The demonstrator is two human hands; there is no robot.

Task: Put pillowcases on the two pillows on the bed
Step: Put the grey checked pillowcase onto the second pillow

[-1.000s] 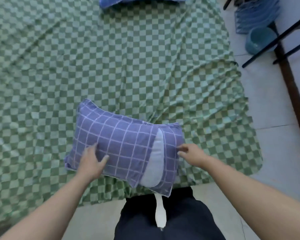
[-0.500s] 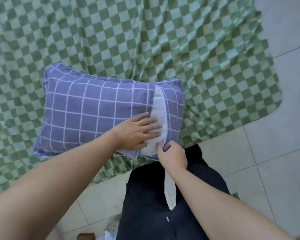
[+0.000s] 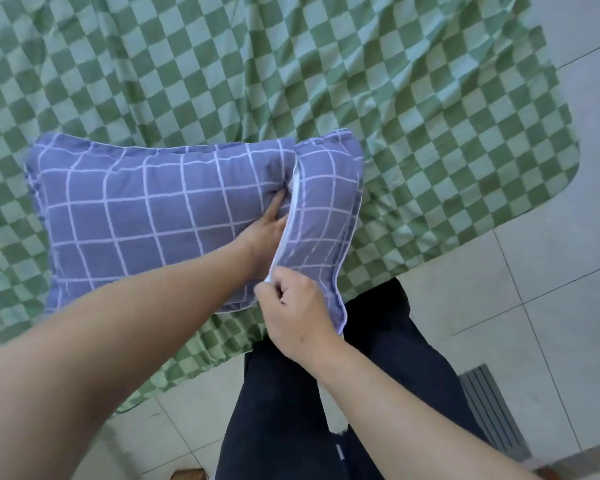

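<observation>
Pillowcase (image 3: pixel 146 216), blue-violet with a white grid, covers a pillow lying at the near edge of a bed spread with a green checked sheet (image 3: pixel 395 98). A person's left hand (image 3: pixel 264 233) presses into the case's overlap slit, its outstretched fingers partly tucked under the flap (image 3: pixel 323 209) to their right; how far they spread beneath the cloth cannot be told. Just below those fingers, the right hand (image 3: pixel 298 313) pinches the flap's white-piped lower edge between curled fingers and thumb. Beneath both forearms, dark trousers (image 3: pixel 291 410) stand on a pale tiled floor (image 3: pixel 551 271) beside the bed.
</observation>
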